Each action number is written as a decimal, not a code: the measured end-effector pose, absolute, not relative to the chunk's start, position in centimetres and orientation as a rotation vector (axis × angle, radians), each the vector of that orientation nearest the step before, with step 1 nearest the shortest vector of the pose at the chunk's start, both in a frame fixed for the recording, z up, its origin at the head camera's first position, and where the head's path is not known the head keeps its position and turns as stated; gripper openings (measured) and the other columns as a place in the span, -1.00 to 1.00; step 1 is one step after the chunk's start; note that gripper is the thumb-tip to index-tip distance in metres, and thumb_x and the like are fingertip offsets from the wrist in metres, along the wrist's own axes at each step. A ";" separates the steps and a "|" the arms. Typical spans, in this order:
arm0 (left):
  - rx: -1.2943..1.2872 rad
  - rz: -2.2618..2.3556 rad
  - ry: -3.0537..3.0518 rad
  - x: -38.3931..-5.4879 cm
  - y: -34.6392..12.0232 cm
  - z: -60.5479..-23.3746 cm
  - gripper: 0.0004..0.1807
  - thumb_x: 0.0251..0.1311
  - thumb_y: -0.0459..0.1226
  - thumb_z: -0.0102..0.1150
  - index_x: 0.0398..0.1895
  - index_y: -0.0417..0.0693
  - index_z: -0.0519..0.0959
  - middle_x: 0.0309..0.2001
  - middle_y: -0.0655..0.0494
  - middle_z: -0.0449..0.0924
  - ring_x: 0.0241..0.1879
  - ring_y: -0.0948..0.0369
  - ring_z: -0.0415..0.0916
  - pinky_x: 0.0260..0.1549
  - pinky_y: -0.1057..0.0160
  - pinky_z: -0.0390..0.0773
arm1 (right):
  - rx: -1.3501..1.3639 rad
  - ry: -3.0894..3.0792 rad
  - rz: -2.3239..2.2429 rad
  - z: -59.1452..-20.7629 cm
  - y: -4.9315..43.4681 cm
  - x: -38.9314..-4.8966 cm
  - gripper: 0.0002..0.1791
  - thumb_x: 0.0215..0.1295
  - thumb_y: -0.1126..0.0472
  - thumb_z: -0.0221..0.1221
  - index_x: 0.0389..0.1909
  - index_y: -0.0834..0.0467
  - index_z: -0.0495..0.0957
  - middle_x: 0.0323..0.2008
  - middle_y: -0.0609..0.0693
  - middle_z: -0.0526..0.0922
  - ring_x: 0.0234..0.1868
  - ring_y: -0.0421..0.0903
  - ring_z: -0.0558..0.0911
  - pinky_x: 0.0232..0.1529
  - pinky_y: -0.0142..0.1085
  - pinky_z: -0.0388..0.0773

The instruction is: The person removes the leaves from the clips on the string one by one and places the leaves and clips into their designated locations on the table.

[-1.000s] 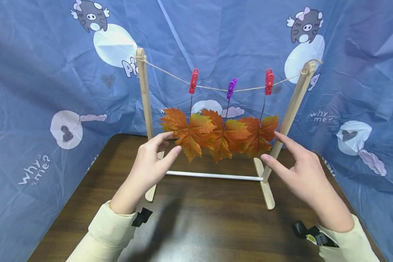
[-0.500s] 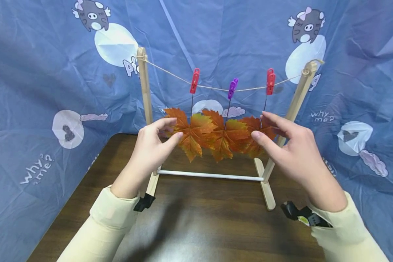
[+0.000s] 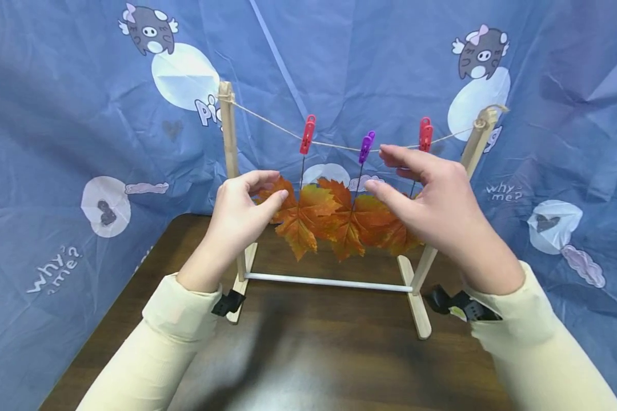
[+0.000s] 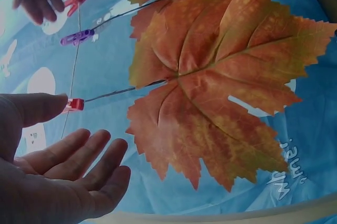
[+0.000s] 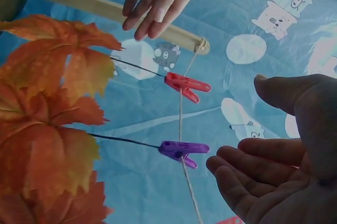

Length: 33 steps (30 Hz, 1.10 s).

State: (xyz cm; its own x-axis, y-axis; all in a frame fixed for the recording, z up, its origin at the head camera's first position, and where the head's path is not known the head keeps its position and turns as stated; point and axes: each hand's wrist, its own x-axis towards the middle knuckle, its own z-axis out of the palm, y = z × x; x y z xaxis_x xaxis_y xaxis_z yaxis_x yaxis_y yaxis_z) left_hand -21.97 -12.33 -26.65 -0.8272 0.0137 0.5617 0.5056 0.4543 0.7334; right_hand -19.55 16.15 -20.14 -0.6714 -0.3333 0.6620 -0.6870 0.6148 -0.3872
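Observation:
Three orange maple leaves hang by dark stems from a string (image 3: pixel 269 121): the left leaf (image 3: pixel 302 228), the middle leaf (image 3: pixel 351 228) and the right leaf (image 3: pixel 391 235). A left red clothespin (image 3: pixel 308 135), a purple clothespin (image 3: pixel 367 147) and a right red clothespin (image 3: pixel 425 135) grip the stems on the line. My left hand (image 3: pixel 239 214), fingers loosely bent and empty, is beside the left leaf, overlapping its edge in the head view. Fingers apart and holding nothing, my right hand (image 3: pixel 437 200) is near the purple clothespin; it partly covers the right leaf and its stem.
A wooden stand with a left post (image 3: pixel 228 140) and a right post (image 3: pixel 475 145) carries the string. Its white crossbar (image 3: pixel 329 282) runs low between wooden feet on a brown table (image 3: pixel 308 348). A blue patterned cloth (image 3: pixel 370 63) hangs behind and at the sides.
My right hand has moved up and left, from beside the right leaf to near the purple clothespin. My left hand has risen slightly along the left leaf.

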 end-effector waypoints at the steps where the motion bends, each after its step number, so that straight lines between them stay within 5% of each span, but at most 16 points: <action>1: -0.435 -1.341 -2.225 -22.1 -12.3 -26.6 -0.65 0.19 -0.35 0.40 0.04 -0.29 0.69 -0.09 -0.10 0.73 -0.08 0.06 0.65 -0.10 0.11 0.55 | 0.803 -2.300 0.871 -19.9 16.0 -19.7 -0.44 0.23 0.11 0.46 0.23 0.18 0.62 0.05 0.03 0.71 0.08 -0.07 0.67 0.09 -0.17 0.56; 8: -0.407 -1.251 -2.246 -22.9 -11.8 -25.9 -0.65 0.22 -0.26 0.40 0.04 -0.21 0.71 -0.04 -0.05 0.72 -0.53 0.09 0.42 -0.48 0.20 0.38 | 0.813 -2.350 0.927 -17.9 14.5 -21.1 -0.46 0.23 0.09 0.46 0.21 0.18 0.63 0.03 0.04 0.72 0.03 -0.05 0.69 0.07 -0.25 0.56; 17: -0.432 -1.286 -2.277 -23.9 -11.5 -24.9 -0.62 0.24 -0.30 0.40 0.09 -0.27 0.67 0.03 -0.06 0.70 0.05 0.13 0.62 0.02 0.12 0.54 | 0.835 -2.506 0.951 -15.6 12.5 -23.0 -0.45 0.28 0.03 0.42 0.23 0.19 0.62 0.11 0.03 0.68 0.08 -0.10 0.66 0.09 -0.20 0.55; 33: -0.407 -1.233 -2.391 -25.2 -10.9 -23.8 -0.64 0.27 -0.27 0.39 0.07 -0.26 0.69 -0.02 -0.04 0.72 -0.12 0.09 0.67 -0.11 0.15 0.59 | 0.860 -2.738 0.836 -12.8 9.9 -25.7 -0.35 0.25 -0.01 0.43 0.29 0.22 0.56 0.17 0.11 0.64 0.18 -0.02 0.60 0.19 -0.15 0.48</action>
